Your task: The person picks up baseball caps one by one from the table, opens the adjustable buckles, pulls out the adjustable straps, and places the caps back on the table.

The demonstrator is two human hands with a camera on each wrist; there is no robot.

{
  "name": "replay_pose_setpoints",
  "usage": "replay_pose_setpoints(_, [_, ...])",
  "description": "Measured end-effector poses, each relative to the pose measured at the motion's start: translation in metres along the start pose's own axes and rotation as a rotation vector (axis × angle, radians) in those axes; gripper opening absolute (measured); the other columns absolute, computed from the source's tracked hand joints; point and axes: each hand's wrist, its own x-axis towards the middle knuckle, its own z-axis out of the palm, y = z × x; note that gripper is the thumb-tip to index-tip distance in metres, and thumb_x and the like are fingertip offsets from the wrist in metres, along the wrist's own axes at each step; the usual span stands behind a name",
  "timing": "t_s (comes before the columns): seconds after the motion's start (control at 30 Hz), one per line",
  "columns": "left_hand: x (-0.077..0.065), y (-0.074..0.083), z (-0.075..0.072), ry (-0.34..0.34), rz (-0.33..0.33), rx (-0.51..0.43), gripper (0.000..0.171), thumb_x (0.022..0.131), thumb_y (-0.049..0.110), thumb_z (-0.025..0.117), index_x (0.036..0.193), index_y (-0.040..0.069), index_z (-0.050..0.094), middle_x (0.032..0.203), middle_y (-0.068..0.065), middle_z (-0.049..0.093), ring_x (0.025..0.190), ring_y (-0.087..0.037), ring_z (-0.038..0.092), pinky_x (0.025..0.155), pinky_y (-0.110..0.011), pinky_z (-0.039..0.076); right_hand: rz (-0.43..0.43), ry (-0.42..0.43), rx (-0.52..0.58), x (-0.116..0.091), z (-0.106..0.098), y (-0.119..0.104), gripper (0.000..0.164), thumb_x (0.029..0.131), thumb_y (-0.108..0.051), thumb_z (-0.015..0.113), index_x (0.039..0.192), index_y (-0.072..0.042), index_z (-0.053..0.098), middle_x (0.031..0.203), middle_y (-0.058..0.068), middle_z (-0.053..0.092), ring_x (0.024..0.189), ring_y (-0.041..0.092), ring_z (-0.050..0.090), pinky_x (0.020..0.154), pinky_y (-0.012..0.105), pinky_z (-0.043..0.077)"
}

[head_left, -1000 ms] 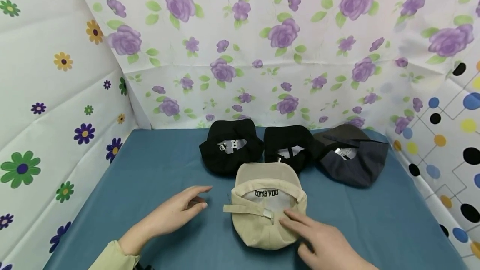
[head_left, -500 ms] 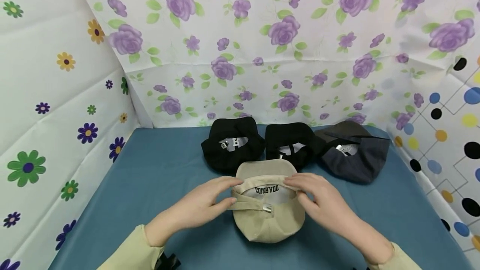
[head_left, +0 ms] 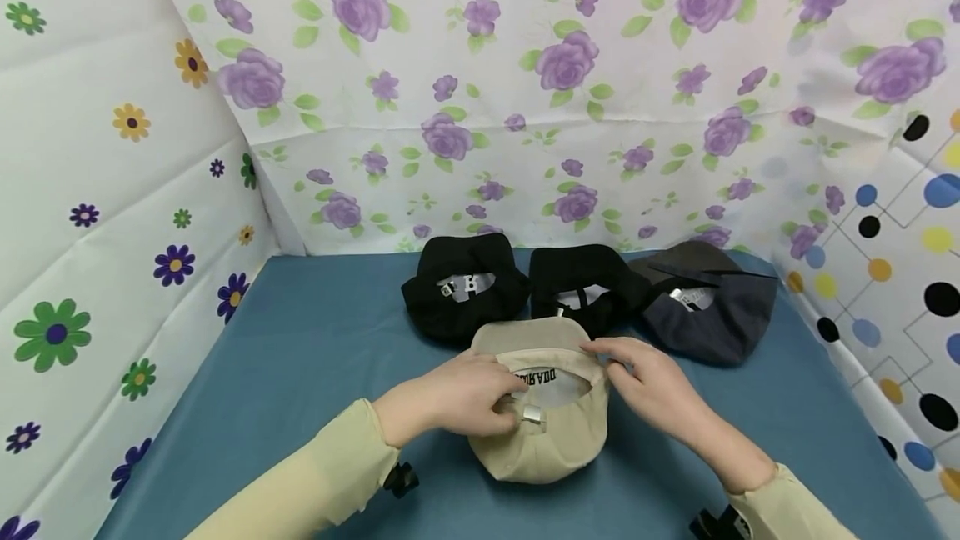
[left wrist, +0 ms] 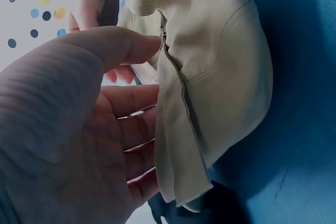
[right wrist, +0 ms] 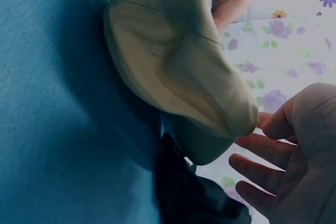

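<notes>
Blue tablecloth [head_left: 315, 357] w/ floral walls behind: beige cap [head_left: 536, 440] lies upside down at centre front, opening up, brim pointing away toward three dark caps [head_left: 585, 294], strap end nearest the person; left hand [head_left: 457, 394] pinches the strap, right hand [head_left: 648, 386] fingers curl over the rim.

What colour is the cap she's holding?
Beige cap, with black lettering inside; clearest in the head view.

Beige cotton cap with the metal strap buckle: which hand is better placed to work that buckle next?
Probably the left hand: its fingers rest at the metal buckle of the beige cotton cap, while the right hand holds the far rim.
</notes>
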Motion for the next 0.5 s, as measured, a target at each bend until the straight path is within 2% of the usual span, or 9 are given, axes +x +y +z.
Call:
replay_pose_setpoints(0.17, [-0.001,-0.003,0.0,0.006,-0.014,-0.046,0.004,0.092,0.033,0.074,0.094,0.029,0.074,0.077,0.019,0.057,0.077,-0.006,0.049,0.084,-0.037,0.038,0.037,-0.015,0.016,-0.001,0.001,0.004,0.036,0.109,-0.014,0.046,0.137,-0.024,0.067,0.138,-0.002,0.062,0.111,0.018,0.059,0.08,0.042,0.045])
replay_pose_setpoints(0.23, [-0.003,-0.006,-0.001,0.013,-0.005,-0.111,0.009,0.092,0.031,0.075,0.086,0.029,0.069,0.071,0.017,0.05,0.069,-0.005,0.045,0.079,-0.034,0.035,0.043,-0.018,0.024,-0.002,0.001,0.006,0.036,0.11,-0.015,0.046,0.138,-0.024,0.066,0.138,-0.002,0.062,0.111,0.018,0.059,0.08,0.042,0.045])
replay_pose_setpoints(0.37, [-0.01,-0.012,-0.004,0.009,0.027,-0.367,0.023,0.095,0.027,0.075,0.079,0.025,0.059,0.071,0.009,0.043,0.062,-0.005,0.038,0.068,-0.026,0.033,0.051,-0.023,0.031,-0.002,0.001,0.01,0.035,0.11,-0.016,0.046,0.139,-0.025,0.065,0.139,-0.003,0.061,0.11,0.017,0.059,0.08,0.042,0.044])
replay_pose_setpoints(0.43, [-0.015,-0.014,-0.006,0.006,0.038,-0.508,0.021,0.096,0.026,0.075,0.082,0.023,0.059,0.074,0.007,0.044,0.062,-0.005,0.039,0.064,-0.023,0.035,0.055,-0.027,0.035,-0.003,0.002,0.012,0.036,0.11,-0.015,0.046,0.139,-0.025,0.065,0.14,-0.003,0.061,0.107,0.017,0.058,0.08,0.042,0.043])
replay_pose_setpoints(0.5, [-0.02,-0.016,-0.007,0.002,0.041,-0.624,0.014,0.097,0.027,0.075,0.088,0.024,0.064,0.079,0.008,0.05,0.066,-0.004,0.043,0.065,-0.022,0.038,0.064,-0.033,0.041,-0.005,0.002,0.014,0.037,0.11,-0.015,0.045,0.14,-0.025,0.064,0.14,-0.003,0.061,0.102,0.017,0.058,0.078,0.041,0.043])
